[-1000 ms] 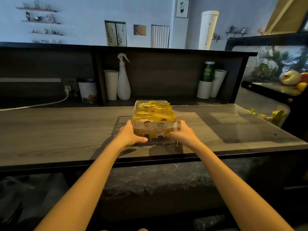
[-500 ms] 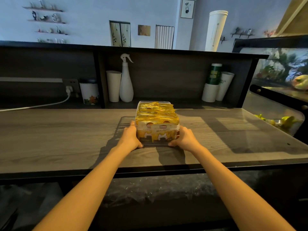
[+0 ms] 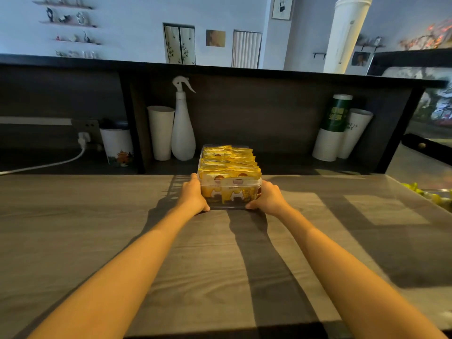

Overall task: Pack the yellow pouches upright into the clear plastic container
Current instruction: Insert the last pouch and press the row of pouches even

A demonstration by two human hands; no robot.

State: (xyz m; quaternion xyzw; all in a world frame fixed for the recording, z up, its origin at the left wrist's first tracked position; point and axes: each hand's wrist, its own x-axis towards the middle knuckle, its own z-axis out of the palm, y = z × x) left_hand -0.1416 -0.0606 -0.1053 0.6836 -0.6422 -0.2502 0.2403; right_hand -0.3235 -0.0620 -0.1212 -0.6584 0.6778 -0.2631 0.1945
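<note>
A clear plastic container (image 3: 254, 184) rests on the dark wooden counter (image 3: 97, 228), near its back edge. Several yellow pouches (image 3: 230, 162) stand upright inside it in a tight row, their tops poking above the rim. My left hand (image 3: 194, 195) presses against the container's left side and my right hand (image 3: 267, 198) against its right side, so both hold it between them. My fingers wrap around its near lower corners.
Behind the container, on a lower shelf, stand a white spray bottle (image 3: 183, 128), a tall white cup (image 3: 160, 132) and a printed cup (image 3: 117, 145). Stacked cups (image 3: 340, 128) lean at the back right. A white cable (image 3: 46, 163) runs along the left.
Both hands have pushed the container away from me, from the counter's front part toward its back edge. The grip on its two sides stays the same.
</note>
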